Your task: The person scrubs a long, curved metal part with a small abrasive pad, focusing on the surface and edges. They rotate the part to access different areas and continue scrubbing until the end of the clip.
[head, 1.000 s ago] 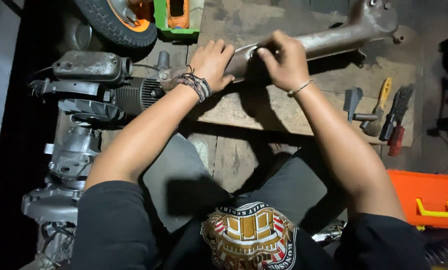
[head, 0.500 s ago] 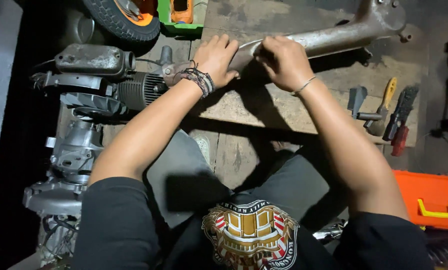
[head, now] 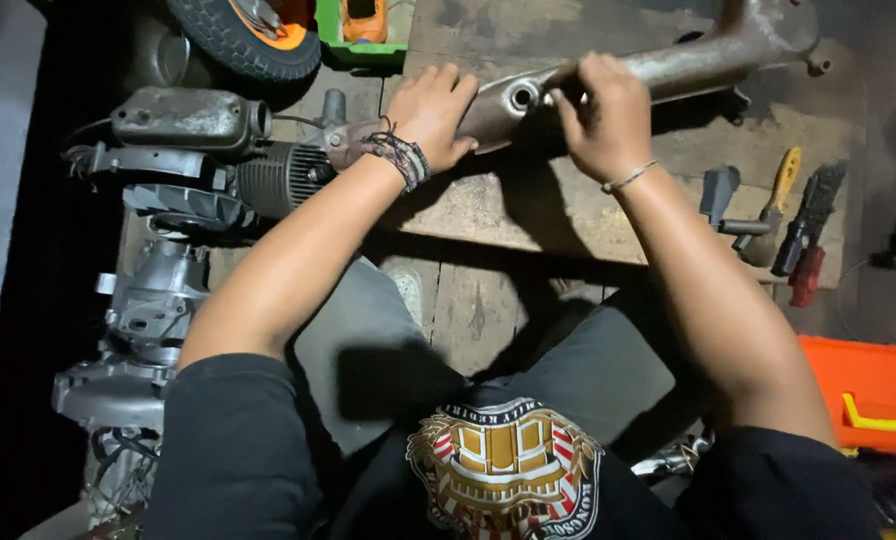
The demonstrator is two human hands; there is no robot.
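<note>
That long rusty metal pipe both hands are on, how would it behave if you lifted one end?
The exhaust pipe looks like thick steel, so probably stiff and heavy. Its bulky far end suggests uneven balance. The dull, rough surface under the left hand and right hand likely grips well.

Tyre [head: 233, 45] top left, hand tools [head: 768, 215] right, orange toolbox [head: 868, 395] lower right.

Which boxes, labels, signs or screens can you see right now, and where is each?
Orange case: far right by the person's right arm, flat, rectangular, with a yellow latch.
Green box: top edge, right of the tyre, square, holding something orange.
Shirt print: bottom centre on the black shirt, round emblem in gold, white and red.
No screens or signs show.
</note>
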